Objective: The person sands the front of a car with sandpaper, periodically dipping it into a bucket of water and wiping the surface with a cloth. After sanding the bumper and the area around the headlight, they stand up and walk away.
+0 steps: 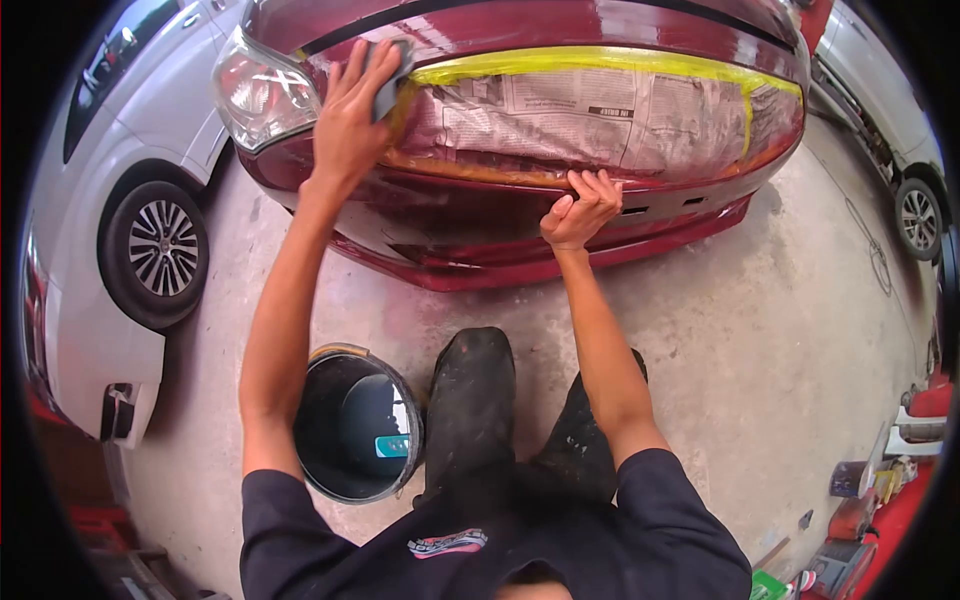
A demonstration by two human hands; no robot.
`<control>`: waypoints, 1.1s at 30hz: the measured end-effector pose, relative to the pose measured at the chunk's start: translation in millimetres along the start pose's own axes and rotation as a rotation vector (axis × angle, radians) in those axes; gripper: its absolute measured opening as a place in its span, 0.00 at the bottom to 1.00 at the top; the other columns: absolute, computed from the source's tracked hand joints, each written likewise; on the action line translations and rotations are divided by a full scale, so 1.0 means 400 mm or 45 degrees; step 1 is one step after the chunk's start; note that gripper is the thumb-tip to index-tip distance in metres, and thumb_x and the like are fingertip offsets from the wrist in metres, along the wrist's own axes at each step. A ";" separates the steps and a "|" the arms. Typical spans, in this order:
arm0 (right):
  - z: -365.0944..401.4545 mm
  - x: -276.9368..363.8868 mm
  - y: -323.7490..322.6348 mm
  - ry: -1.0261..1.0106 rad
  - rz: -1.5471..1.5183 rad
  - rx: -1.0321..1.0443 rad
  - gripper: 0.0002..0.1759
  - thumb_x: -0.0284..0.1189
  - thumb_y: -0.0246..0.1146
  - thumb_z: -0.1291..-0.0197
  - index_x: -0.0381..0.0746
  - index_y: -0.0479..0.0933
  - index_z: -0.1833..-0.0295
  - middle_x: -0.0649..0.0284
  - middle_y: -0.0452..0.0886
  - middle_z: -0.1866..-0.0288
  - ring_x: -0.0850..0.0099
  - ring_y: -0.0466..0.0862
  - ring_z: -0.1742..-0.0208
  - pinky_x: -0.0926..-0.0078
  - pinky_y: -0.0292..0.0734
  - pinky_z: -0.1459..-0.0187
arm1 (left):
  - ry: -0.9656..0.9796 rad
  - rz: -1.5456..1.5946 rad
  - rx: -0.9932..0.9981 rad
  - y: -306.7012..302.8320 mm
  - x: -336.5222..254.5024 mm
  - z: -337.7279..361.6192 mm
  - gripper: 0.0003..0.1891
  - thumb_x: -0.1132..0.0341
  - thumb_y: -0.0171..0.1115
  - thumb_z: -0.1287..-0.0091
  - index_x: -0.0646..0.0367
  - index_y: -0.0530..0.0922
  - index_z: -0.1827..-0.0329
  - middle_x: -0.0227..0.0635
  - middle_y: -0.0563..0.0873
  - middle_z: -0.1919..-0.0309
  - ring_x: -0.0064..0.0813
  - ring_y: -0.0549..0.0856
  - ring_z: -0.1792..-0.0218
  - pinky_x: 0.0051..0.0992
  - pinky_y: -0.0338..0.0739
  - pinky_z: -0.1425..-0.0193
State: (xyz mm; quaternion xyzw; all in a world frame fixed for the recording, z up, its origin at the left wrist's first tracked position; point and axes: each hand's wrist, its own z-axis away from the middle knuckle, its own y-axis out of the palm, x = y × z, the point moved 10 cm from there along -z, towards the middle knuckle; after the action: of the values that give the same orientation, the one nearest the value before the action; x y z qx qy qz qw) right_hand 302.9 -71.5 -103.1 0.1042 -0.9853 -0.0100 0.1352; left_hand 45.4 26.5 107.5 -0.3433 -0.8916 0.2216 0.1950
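Note:
My left hand point(350, 125) presses a dark grey pad point(394, 82), perhaps a sanding block, against the maroon car front point(465, 205) beside the headlight point(262, 88). Its fingers lie over the pad's near side. Lower and to the right, my right hand point(583, 208) has its fingers curled together against the bumper, just under the papered panel. Whether anything is inside those fingers is hidden. Newspaper point(570, 115) covers the middle of the front, with yellow-green masking tape point(590, 58) along its upper edge.
A black bucket point(308, 440) of water stands by my legs, with a teal item point(392, 446) in it. A silver car point(95, 240) is close on the left, another white car point(905, 110) on the right. Tools and red equipment point(905, 500) lie at lower right.

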 end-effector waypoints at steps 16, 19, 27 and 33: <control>-0.010 0.005 0.002 -0.019 0.007 0.020 0.18 0.37 0.52 0.30 0.43 0.80 0.43 0.58 0.77 0.43 0.54 0.76 0.32 0.42 0.59 0.23 | -0.116 0.173 -0.185 0.058 -0.157 -0.093 0.34 0.77 0.67 0.43 0.55 0.79 0.28 0.39 0.80 0.25 0.46 0.71 0.20 0.51 0.62 0.16; -0.013 0.006 0.008 -0.013 -0.006 0.019 0.18 0.37 0.52 0.30 0.43 0.80 0.43 0.58 0.77 0.42 0.54 0.76 0.32 0.42 0.59 0.23 | -0.115 0.177 -0.175 -0.007 -0.025 0.011 0.33 0.77 0.66 0.40 0.53 0.79 0.27 0.37 0.80 0.25 0.41 0.73 0.20 0.52 0.61 0.15; -0.001 0.006 0.004 -0.030 0.014 0.033 0.19 0.37 0.51 0.29 0.40 0.80 0.43 0.56 0.78 0.42 0.52 0.76 0.32 0.40 0.57 0.23 | -0.296 0.205 -0.284 -0.006 -0.027 0.031 0.33 0.81 0.56 0.34 0.53 0.75 0.23 0.43 0.78 0.24 0.51 0.69 0.19 0.50 0.58 0.14; -0.008 0.004 0.001 -0.032 0.004 0.016 0.18 0.39 0.51 0.28 0.44 0.81 0.43 0.60 0.78 0.42 0.55 0.76 0.32 0.43 0.57 0.22 | -0.401 0.112 -0.309 0.001 -0.074 0.056 0.34 0.78 0.62 0.35 0.58 0.73 0.23 0.50 0.74 0.22 0.56 0.69 0.20 0.49 0.63 0.16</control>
State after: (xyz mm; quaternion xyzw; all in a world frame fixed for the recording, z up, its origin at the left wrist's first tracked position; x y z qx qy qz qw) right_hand 302.0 -71.5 -99.7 0.1034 -0.9871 -0.0049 0.1221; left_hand 54.8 0.2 83.0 -0.3638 -0.9155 0.1719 0.0005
